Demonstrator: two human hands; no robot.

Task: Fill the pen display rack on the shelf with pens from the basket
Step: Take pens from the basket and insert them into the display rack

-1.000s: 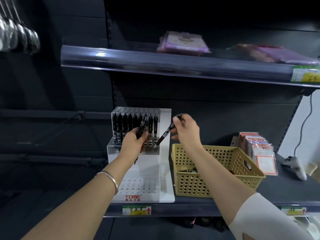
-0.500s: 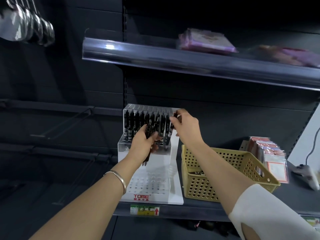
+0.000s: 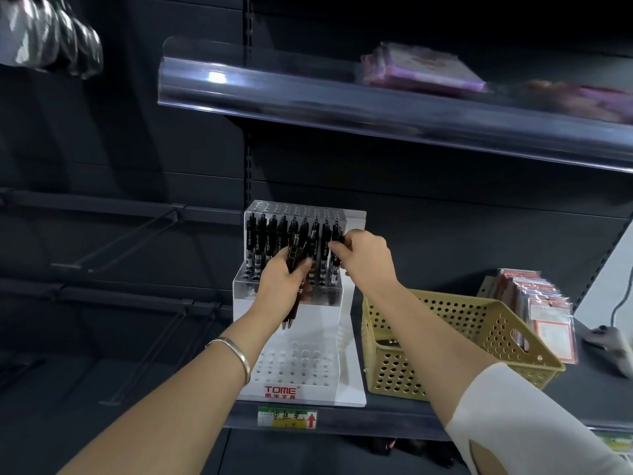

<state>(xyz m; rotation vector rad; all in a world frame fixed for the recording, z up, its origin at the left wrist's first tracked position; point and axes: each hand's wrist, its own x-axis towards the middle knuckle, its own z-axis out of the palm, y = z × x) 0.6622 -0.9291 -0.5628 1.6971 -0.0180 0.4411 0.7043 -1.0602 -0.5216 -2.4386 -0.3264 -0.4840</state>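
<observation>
A white stepped pen display rack [image 3: 301, 358] marked TOME stands on the dark shelf [image 3: 376, 419]. Its upper tier holds a row of black pens [image 3: 270, 241]; the lower tier's holes are bare. My left hand [image 3: 279, 282] grips a small bundle of black pens [image 3: 296, 269] in front of the rack's upper tier. My right hand [image 3: 364, 257] pinches the top of one black pen [image 3: 336, 250] that stands at the right end of the upper row. The yellow perforated basket [image 3: 479, 337] sits right of the rack, with a pen or two visible inside.
A clear-fronted upper shelf [image 3: 376, 108] hangs above with pink packets [image 3: 421, 70]. Packaged cards [image 3: 537, 306] stand right of the basket. A grey device [image 3: 609, 341] lies at the far right. Bare metal hooks [image 3: 120, 245] stick out on the left.
My right hand has brought its pen from a slant in front of the rack to upright at the right end of the upper row. The view has shifted; my left hand holds its bundle steady.
</observation>
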